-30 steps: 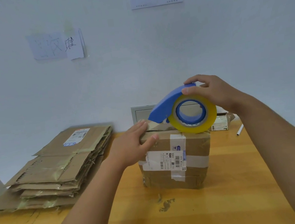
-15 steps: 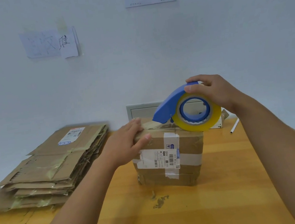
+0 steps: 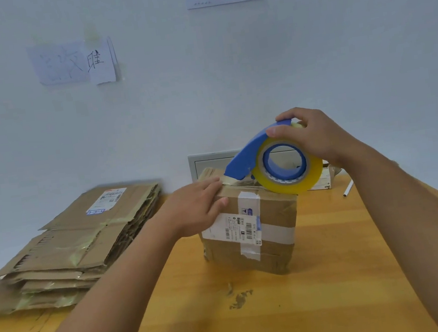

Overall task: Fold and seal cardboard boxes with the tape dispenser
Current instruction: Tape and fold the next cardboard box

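A small brown cardboard box [image 3: 272,231] with a white shipping label and old tape stands in the middle of the wooden table [image 3: 338,289]. My left hand [image 3: 195,207] lies flat on the box's top left edge, fingers straight, thumb against the front face. My right hand [image 3: 316,137] grips a blue tape dispenser [image 3: 250,159] loaded with a yellowish tape roll [image 3: 288,182]. The roll rests on the box's top right, and the dispenser's nose points left toward my left fingertips.
A stack of flattened cardboard boxes [image 3: 78,243] lies on the table's left. Behind the box a grey panel [image 3: 204,165] sits in the wall, with a small white carton [image 3: 321,180] and a white pen [image 3: 348,188] at the back right. Paper notes [image 3: 72,62] hang on the wall.
The dispenser has shifted slightly right along the box top with my right hand. My left hand has stayed on the box's left edge.
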### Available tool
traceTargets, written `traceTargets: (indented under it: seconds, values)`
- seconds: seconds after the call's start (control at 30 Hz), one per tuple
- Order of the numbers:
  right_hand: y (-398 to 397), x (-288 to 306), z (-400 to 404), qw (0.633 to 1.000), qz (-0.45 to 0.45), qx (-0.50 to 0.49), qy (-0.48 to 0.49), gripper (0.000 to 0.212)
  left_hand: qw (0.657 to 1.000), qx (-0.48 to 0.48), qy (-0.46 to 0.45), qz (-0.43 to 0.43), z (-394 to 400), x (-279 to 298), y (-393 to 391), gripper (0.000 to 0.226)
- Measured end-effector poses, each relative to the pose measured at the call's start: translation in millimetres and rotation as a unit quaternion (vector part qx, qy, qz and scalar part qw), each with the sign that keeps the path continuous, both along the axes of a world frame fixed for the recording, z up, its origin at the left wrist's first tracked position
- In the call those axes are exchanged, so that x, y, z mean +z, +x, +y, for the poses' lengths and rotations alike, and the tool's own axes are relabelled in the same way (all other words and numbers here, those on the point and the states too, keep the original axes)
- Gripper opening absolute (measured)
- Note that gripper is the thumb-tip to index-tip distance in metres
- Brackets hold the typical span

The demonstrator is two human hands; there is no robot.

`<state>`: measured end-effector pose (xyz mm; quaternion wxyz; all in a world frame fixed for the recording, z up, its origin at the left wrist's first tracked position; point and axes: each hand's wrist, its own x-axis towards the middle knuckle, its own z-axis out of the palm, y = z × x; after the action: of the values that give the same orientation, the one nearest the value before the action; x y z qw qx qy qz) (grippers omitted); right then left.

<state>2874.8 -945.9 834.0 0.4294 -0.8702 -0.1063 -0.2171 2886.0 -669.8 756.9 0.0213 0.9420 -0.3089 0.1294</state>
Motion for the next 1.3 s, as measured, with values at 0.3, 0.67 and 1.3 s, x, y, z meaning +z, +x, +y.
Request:
traceTargets:
  seconds: [0.3, 0.67, 1.3]
  values:
    - [-1.0, 3.3, 0.0, 0.999, 0.018, -0.011, -0.043, 0.047, 0.999, -0.017, -0.033, -0.014, -16.1, -8.8, 4.7, 0.071]
    - [-12.4, 15.1, -26.0, 0.997, 0.043, 0.020, -0.066, 0.040, 1.000, -0.016, -0.021, 0.006, -23.8, -4.4, 6.7, 0.078]
    - [-37.0, -10.5, -55.9, 1.000, 0.012, -0.008, -0.001, 0.038, 0.998, -0.058, -0.001, 0.011, -31.1, -3.2, 3.1, 0.079]
